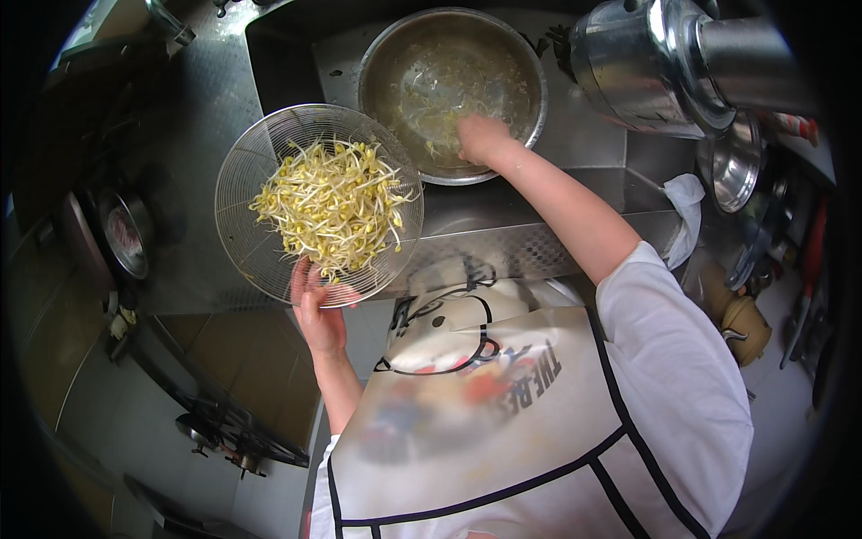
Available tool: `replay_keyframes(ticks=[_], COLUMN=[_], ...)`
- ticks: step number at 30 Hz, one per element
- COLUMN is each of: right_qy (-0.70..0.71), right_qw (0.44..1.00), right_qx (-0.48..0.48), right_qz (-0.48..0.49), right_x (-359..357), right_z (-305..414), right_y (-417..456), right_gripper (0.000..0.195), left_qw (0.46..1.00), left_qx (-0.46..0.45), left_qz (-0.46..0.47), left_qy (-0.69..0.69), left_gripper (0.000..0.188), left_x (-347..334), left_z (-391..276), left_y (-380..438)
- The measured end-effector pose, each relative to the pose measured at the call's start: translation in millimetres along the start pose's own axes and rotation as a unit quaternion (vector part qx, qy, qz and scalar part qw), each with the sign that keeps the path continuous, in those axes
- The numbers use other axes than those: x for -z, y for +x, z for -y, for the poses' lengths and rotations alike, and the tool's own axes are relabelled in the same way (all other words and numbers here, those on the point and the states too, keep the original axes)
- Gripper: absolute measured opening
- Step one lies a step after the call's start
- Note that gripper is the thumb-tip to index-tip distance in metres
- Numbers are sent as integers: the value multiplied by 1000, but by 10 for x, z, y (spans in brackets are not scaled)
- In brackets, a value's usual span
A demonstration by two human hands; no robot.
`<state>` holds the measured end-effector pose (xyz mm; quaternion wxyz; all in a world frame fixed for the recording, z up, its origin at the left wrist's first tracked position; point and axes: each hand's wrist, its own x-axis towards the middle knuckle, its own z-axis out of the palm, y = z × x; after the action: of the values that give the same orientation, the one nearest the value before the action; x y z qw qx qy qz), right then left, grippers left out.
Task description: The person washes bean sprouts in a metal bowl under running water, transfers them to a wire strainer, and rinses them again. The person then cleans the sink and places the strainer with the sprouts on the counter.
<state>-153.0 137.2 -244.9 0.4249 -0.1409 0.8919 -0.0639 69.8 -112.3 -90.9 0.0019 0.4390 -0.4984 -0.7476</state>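
Note:
My left hand [322,313] grips the near rim of a round wire strainer [242,195], its thumb over the edge and fingers beneath the mesh. A heap of soybean sprouts [333,205], yellow-headed with white stems, lies in the strainer. To the right, my right hand [483,138] reaches into a large steel basin [539,101] of cloudy water, its fingers partly under the surface. Loose sprouts [431,121] float around those fingers. Whether the fingers hold any sprouts is hidden. The strainer's right edge overlaps the basin's near-left rim.
The basin stands in a steel sink [592,145], with a faucet [176,27] at upper left. A large steel cylindrical vessel [626,67] lies at upper right, near a steel bowl [737,165]. A white cloth [685,209] hangs over the sink's front edge. Another bowl [124,232] sits far left.

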Motion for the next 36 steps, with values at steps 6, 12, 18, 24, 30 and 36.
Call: replay_keyframes(ticks=[6,12,18,24,30,36], right_qy=[-28,215,190,284,631,863], right_qw=[996,959,973,951,750,453], right_qx=[69,79,59,116,97,108], right_qz=[41,-164,-117,19,174,193], right_x=[-159,-142,-595,-624,-484,97], right_z=[-53,-2,470,388,80,-151], right_y=[101,255,329,405,352,-20], right_gripper=[28,25,24,15,24,39], left_qw=[1000,1000,1000,1000,1000,999], left_qx=[3,5,1,-1,-3,-3], left_qz=[7,15,8,7,17,21], left_qy=[-10,-22,-17,-14,-17,-24], left_gripper=[64,64,64,63,62,61], left_x=[15,52,45,47,56,46], left_z=[9,44,38,46,52,54], left_y=[11,12,4,-3,0,5])
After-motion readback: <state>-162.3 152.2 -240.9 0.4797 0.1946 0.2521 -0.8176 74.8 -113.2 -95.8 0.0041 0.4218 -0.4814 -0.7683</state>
